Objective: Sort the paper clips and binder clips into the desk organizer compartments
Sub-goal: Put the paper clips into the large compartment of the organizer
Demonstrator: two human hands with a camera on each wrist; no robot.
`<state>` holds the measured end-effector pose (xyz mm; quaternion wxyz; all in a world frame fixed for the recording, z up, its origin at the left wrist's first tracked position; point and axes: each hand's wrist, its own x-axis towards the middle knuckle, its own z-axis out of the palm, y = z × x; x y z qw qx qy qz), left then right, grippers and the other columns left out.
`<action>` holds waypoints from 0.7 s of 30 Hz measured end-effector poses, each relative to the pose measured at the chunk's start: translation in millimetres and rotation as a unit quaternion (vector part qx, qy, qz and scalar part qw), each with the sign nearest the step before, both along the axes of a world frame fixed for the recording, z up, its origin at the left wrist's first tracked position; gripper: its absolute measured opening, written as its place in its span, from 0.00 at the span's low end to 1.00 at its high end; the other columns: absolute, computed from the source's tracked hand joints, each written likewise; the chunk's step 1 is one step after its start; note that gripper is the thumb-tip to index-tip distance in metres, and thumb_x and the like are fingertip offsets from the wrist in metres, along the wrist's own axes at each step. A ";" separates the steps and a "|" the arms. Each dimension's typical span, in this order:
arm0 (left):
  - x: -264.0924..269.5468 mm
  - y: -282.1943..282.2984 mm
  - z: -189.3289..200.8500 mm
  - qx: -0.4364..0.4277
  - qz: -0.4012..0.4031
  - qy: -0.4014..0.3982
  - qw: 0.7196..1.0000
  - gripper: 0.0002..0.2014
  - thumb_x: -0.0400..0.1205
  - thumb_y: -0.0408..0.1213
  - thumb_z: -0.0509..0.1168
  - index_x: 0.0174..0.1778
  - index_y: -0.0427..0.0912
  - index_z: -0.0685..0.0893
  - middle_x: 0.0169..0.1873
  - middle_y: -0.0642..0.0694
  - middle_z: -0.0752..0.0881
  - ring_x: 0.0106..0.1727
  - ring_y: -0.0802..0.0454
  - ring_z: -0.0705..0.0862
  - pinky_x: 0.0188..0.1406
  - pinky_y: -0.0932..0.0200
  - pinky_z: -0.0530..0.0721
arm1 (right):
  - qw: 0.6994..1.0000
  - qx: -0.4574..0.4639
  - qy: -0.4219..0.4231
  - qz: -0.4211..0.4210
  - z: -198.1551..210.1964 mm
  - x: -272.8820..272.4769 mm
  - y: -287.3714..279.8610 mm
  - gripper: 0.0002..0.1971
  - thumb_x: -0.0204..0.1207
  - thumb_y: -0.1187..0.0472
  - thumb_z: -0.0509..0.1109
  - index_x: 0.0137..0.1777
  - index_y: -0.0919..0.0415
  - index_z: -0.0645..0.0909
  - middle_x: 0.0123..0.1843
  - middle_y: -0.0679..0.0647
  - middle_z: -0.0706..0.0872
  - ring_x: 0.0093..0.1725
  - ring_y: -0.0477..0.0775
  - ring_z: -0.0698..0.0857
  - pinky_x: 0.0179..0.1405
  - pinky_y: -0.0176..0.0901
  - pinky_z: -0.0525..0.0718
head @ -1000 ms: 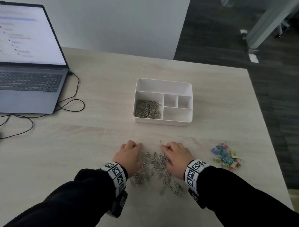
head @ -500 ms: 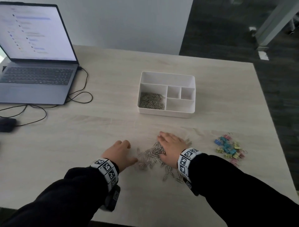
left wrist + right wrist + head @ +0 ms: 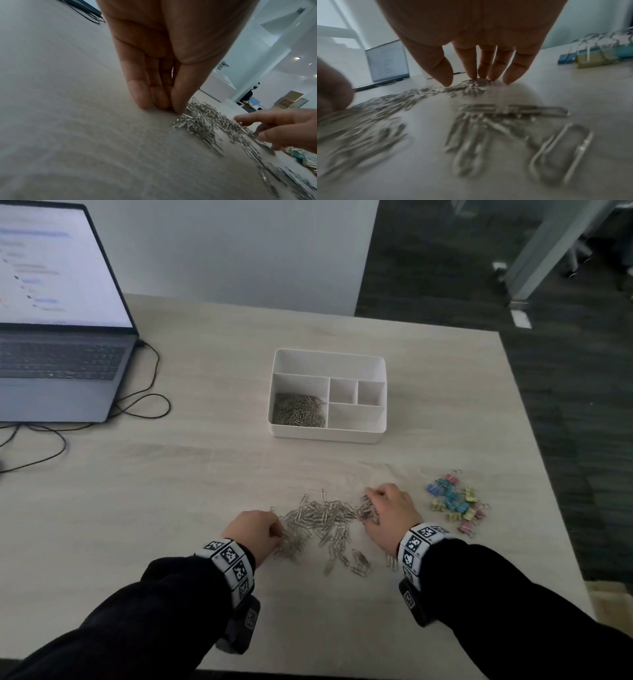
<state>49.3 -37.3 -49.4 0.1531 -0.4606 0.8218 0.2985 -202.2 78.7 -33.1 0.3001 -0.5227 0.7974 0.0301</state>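
Observation:
A spread of loose silver paper clips (image 3: 322,517) lies on the table near me. My left hand (image 3: 274,530) is at its left end. In the left wrist view its straight fingers and thumb (image 3: 164,106) meet tip to tip on the table beside the clips (image 3: 197,119). My right hand (image 3: 371,501) is at the right end, fingers straight and spread, tips resting on the clips (image 3: 471,86). Coloured binder clips (image 3: 455,501) lie in a heap right of that hand. Farther back stands the white organizer (image 3: 329,436), its front left compartment holding paper clips (image 3: 298,414).
An open laptop (image 3: 58,364) stands at the far left with black cables (image 3: 144,405) trailing over the table. The table's right edge (image 3: 548,474) runs just past the binder clips. The organizer's other compartments (image 3: 356,416) hold nothing.
The right hand has moved off the pile's middle to its right end. The left hand has come back against the left end. The clips now lie spread wider between the hands.

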 end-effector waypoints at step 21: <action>-16.1 1.4 10.4 0.000 -0.047 -0.052 0.997 0.27 0.66 0.49 0.79 0.56 0.51 0.73 0.51 0.49 0.81 0.47 0.50 0.80 0.48 0.58 0.79 | 0.995 0.073 -0.063 -0.006 4.9 -13.8 46.2 0.24 0.71 0.57 0.76 0.64 0.49 0.71 0.52 0.48 0.78 0.47 0.51 0.81 0.44 0.41 0.77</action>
